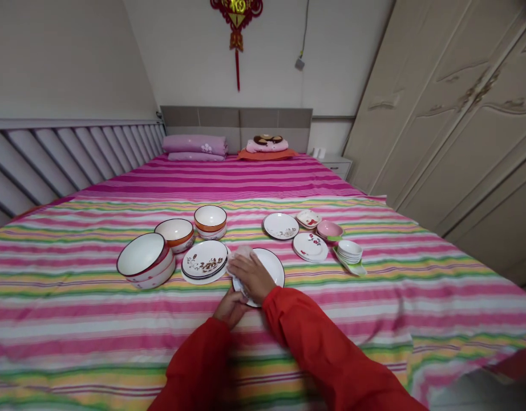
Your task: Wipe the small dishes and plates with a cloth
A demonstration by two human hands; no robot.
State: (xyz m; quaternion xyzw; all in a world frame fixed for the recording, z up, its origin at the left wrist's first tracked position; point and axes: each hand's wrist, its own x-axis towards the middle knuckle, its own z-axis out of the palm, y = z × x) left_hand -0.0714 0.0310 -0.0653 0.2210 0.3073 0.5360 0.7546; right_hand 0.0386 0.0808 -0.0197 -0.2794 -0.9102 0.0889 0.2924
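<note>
A white plate [271, 267] with a dark rim is tilted above the striped cloth. My left hand [231, 307] grips its near left edge, fingers partly under it. Over the plate's left side, my right hand [253, 275] presses a pale pinkish-white cloth [245, 252] against the surface; part of this cloth is hidden under the fingers. Just left of the hands, a stack of plates [204, 258] with a brown flower pattern lies on the bed. Red sleeves cover both forearms.
Left stand stacked bowls: a large one [142, 255], an orange-banded one [175, 230] and another [210, 217]. Right lie plates [280, 226], flowered plates [310, 246], a square dish [308, 218], a pink bowl [330, 229] and small white bowls [350, 249] on a leaf-shaped dish [352, 267].
</note>
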